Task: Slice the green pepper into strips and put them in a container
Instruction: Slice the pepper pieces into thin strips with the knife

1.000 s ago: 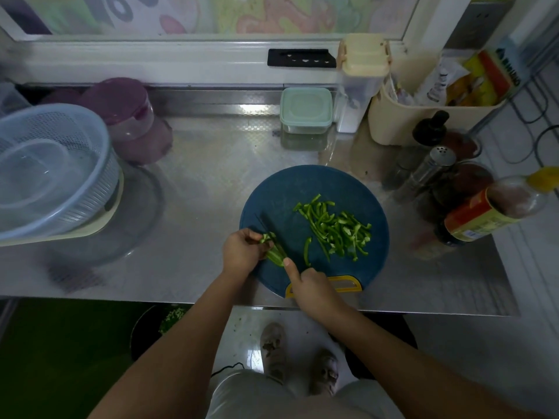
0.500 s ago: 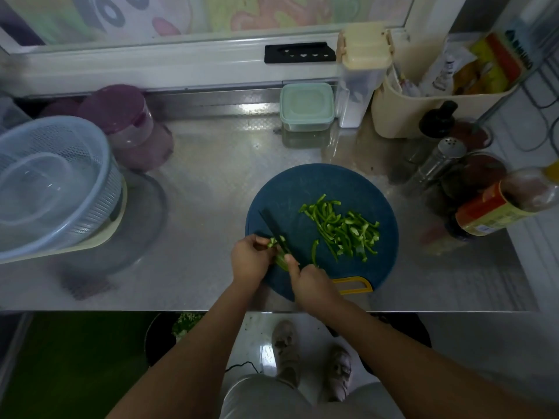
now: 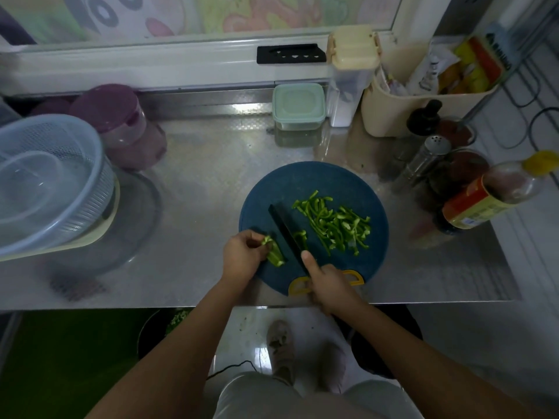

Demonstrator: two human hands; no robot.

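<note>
Beside the knife (image 3: 286, 229), pepper piece (image 3: 273, 254) sits in left grip (image 3: 242, 257).

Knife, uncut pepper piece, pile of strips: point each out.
knife (image 3: 286, 232), head view, middle of the blade.
uncut pepper piece (image 3: 274, 254), head view, its green flesh.
pile of strips (image 3: 335, 225), head view, centre of the heap.

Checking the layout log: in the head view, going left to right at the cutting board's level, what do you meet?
Colander → left hand → uncut pepper piece → knife → cut strips → sauce bottle.
</note>
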